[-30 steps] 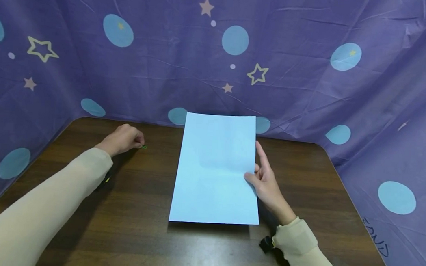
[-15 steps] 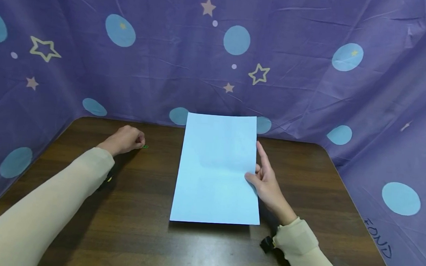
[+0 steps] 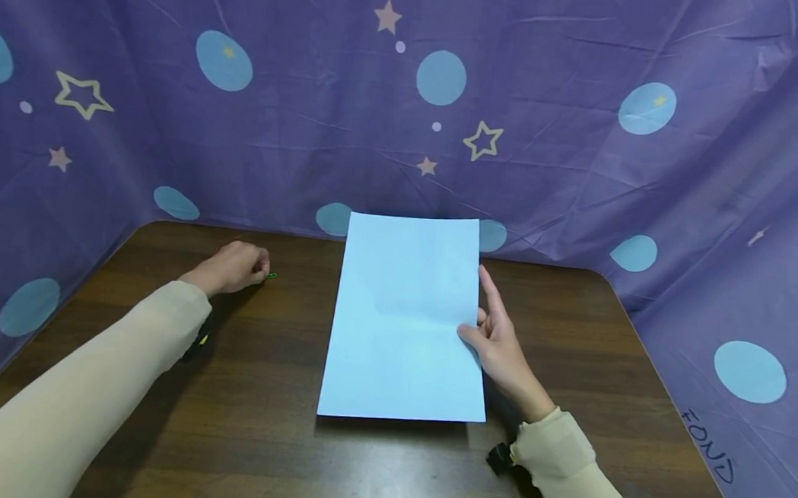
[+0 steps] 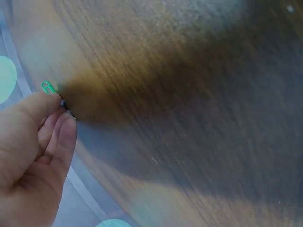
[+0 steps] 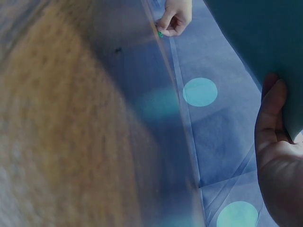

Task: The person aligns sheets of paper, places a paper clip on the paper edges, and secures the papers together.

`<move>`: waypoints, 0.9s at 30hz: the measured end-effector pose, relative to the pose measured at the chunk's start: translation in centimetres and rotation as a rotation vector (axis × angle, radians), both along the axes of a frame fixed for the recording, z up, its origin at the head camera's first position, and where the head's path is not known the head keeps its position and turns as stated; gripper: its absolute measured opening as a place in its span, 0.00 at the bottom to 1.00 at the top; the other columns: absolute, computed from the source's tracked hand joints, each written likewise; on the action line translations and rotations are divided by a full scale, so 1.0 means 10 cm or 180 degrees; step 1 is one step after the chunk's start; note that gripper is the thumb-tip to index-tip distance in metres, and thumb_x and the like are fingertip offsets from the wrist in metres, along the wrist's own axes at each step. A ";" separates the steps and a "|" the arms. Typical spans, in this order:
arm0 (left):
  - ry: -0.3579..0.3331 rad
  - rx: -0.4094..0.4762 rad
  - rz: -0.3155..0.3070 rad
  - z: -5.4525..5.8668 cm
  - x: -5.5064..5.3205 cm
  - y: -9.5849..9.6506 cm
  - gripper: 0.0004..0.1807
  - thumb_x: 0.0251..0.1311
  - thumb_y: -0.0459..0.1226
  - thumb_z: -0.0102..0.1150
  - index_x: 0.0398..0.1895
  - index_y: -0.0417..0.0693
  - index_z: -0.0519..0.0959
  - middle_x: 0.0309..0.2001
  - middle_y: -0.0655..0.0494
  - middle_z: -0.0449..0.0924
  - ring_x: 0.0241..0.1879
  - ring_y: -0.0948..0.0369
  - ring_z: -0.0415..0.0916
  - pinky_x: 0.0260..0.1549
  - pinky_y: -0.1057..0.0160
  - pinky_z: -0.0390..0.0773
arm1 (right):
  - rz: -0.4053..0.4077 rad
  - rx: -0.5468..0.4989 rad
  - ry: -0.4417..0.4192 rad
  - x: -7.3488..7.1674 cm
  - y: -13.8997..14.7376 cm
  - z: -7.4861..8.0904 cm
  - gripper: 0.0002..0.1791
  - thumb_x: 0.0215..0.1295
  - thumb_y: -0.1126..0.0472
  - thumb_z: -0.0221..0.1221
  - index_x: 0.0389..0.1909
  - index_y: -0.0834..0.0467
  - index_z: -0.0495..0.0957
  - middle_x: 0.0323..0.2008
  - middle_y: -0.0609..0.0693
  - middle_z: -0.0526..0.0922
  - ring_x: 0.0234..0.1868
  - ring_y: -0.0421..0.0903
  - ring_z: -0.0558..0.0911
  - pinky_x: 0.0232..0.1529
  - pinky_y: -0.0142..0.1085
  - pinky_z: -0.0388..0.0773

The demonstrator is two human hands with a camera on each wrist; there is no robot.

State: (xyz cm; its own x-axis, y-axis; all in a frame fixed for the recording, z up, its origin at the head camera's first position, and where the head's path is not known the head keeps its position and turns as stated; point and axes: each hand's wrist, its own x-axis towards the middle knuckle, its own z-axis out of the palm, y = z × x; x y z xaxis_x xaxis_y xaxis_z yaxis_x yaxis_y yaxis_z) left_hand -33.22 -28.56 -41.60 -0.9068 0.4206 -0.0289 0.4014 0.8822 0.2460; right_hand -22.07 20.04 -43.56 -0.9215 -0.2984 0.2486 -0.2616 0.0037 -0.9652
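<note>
Between the thumb and fingertips of my left hand [image 3: 235, 266] a small green paper clip [image 4: 48, 87] is pinched, its looped end poking out past the thumb. That hand is low over the far left part of the table. My right hand [image 3: 499, 343] holds a light blue sheet of paper [image 3: 405, 318] by its right edge, thumb on the front and the other fingers behind. The sheet is upright in the head view, its lower edge casting a shadow on the wood. In the right wrist view, fingers [image 5: 271, 113] curve under the sheet's dark underside.
A brown wooden table [image 3: 256, 453] lies beneath both hands. Purple cloth [image 3: 299, 83] with stars and blue spots hangs behind it and at both sides. A black wrist device [image 3: 499, 458] sits under the right cuff.
My left hand dips very slightly, still with the paper clip. The right hand and the sheet hold nearly the same place.
</note>
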 end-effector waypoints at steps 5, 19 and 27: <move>0.0015 0.0088 0.0083 0.01 0.01 -0.01 0.04 0.74 0.31 0.57 0.38 0.43 0.79 0.31 0.52 0.78 0.30 0.56 0.71 0.34 0.54 0.73 | 0.0015 -0.0054 -0.0029 0.01 0.01 0.01 0.54 0.74 0.78 0.51 0.87 0.34 0.40 0.53 0.73 0.83 0.37 0.46 0.89 0.40 0.40 0.89; -0.0013 0.0695 0.0659 -0.03 0.05 -0.08 0.04 0.73 0.34 0.58 0.44 0.43 0.81 0.45 0.43 0.86 0.48 0.46 0.82 0.47 0.46 0.80 | 0.0004 -0.0061 -0.0045 0.00 0.00 0.02 0.54 0.73 0.79 0.51 0.87 0.34 0.41 0.49 0.71 0.84 0.34 0.45 0.88 0.38 0.41 0.89; 0.0116 0.1028 0.0932 0.00 0.04 -0.06 0.09 0.74 0.38 0.58 0.48 0.42 0.83 0.47 0.42 0.87 0.49 0.45 0.81 0.49 0.45 0.79 | -0.0012 -0.0014 -0.0027 0.00 0.01 0.02 0.54 0.73 0.78 0.52 0.87 0.34 0.41 0.48 0.70 0.85 0.31 0.44 0.87 0.38 0.40 0.88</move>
